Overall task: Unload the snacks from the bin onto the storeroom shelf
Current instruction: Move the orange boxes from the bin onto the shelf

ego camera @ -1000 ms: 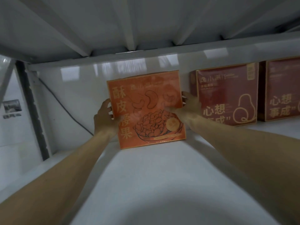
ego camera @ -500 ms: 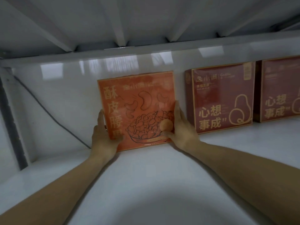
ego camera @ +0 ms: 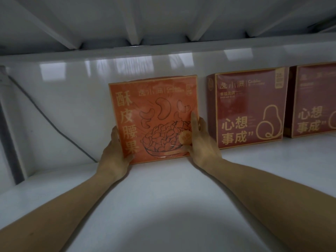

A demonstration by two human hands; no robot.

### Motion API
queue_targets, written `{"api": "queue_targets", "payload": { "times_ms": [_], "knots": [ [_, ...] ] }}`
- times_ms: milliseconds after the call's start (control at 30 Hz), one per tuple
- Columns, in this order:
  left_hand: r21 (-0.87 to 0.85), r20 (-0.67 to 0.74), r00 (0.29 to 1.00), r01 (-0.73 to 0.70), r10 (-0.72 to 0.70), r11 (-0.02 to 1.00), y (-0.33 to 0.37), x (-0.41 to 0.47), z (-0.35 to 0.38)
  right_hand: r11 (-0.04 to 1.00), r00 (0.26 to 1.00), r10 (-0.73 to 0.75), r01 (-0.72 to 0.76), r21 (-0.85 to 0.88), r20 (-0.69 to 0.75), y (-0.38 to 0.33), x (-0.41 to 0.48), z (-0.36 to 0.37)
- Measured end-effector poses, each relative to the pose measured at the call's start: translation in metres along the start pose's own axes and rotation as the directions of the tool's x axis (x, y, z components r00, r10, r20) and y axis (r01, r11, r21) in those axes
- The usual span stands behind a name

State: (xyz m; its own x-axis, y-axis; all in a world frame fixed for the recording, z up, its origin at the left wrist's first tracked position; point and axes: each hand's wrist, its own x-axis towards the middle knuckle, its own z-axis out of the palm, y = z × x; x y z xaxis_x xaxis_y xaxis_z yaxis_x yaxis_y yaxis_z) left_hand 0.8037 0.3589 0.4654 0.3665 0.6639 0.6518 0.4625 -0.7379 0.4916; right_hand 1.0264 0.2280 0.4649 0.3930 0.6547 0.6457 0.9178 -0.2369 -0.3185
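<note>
An orange snack box printed with cashews stands upright on the white shelf, leaning close to the back wall. My left hand grips its lower left edge, thumb on the front face. My right hand holds its lower right edge, thumb on the front and fingers along the side. The bin is out of sight.
Two dark red snack boxes stand upright to the right along the back wall. A grey cable runs down the wall on the left. The shelf above hangs low overhead. A dark upright post stands at far left.
The orange box has settled lower and upright on the shelf near the wall. Both hands slid down from its mid sides to its bottom corners. My view shifted slightly left.
</note>
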Motion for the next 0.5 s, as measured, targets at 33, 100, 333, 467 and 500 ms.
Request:
{"api": "queue_targets", "payload": {
  "times_ms": [33,100,333,467,500],
  "knots": [
    [0.020,0.010,1.000,-0.002,0.002,1.000,-0.001,0.001,0.000,1.000,1.000,0.010,-0.010,-0.003,0.007,0.001,0.001,0.001],
    [0.037,0.019,1.000,-0.015,0.015,0.999,-0.004,0.002,0.001,1.000,1.000,0.020,-0.020,-0.007,0.023,0.001,0.003,0.002],
    [0.058,0.025,1.000,-0.003,0.002,0.998,-0.010,0.003,0.002,0.998,0.999,0.021,-0.019,-0.062,0.038,0.005,0.005,0.006],
    [0.082,0.022,0.999,0.032,-0.034,0.996,-0.012,0.004,0.001,0.999,0.999,0.015,-0.013,-0.039,0.049,0.006,0.003,0.003],
    [0.088,0.017,0.999,0.043,-0.045,0.995,-0.012,0.004,0.001,0.999,0.999,0.012,-0.011,-0.039,0.046,0.006,0.002,0.003]
  ]
}}
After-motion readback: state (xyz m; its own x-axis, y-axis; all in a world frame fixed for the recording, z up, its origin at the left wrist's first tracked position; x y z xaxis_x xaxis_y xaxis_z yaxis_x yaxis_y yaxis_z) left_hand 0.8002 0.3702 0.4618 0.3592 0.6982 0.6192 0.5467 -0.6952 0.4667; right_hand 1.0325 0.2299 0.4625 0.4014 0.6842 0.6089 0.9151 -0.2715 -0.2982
